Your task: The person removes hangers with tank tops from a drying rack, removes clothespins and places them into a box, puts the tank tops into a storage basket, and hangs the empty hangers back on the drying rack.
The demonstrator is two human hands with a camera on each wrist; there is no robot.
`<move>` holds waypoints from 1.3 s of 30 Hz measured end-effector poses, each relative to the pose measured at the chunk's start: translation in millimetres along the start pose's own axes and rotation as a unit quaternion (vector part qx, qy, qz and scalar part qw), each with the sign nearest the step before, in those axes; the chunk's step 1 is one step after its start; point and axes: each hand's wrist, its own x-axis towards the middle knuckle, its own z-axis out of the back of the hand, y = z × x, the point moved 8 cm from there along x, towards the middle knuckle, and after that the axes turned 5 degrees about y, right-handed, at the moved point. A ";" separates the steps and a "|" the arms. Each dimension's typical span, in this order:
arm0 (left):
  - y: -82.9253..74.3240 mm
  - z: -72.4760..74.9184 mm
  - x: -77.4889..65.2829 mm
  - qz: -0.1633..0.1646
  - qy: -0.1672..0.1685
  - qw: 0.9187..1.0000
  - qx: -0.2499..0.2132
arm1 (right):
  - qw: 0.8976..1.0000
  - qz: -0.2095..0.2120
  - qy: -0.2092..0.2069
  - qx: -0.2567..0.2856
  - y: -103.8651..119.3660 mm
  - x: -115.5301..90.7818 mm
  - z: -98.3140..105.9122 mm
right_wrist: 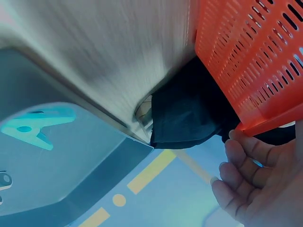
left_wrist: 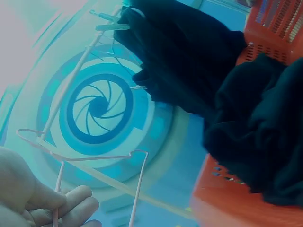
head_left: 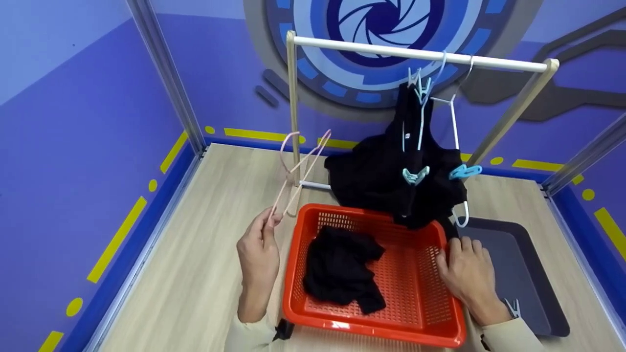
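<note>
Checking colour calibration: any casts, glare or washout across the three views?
Head: small glare spot on the near rim of the red basket; left wrist: strong cyan cast, upper-left washed out, hanging black clothing short on detail; right wrist: bluish tint, hazy upper-left corner, soft shadow on the tabletop.

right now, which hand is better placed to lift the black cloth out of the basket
The right hand, probably: it rests on the rim of the basket and could reach in for the cloth, while the left hand pinches the pink hanger.

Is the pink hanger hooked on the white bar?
No, the left grip holds the pink hanger apart from the white bar.
</note>
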 end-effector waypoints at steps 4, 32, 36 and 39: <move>-10.6 0.7 17.5 -0.025 -0.005 1.000 0.009 | 1.000 -0.004 0.008 0.001 -0.2 0.4 -1.0; -64.1 -17.9 139.4 -0.053 0.045 0.997 0.037 | 0.998 -0.032 0.028 0.042 -4.8 -1.2 -4.5; -67.9 -27.9 151.6 -0.045 0.059 0.996 0.040 | 0.998 -0.041 0.035 0.044 -5.4 -1.9 -6.0; -68.8 -36.0 158.6 -0.039 0.070 0.996 0.045 | 0.997 -0.044 0.037 0.047 -5.8 -2.7 -6.5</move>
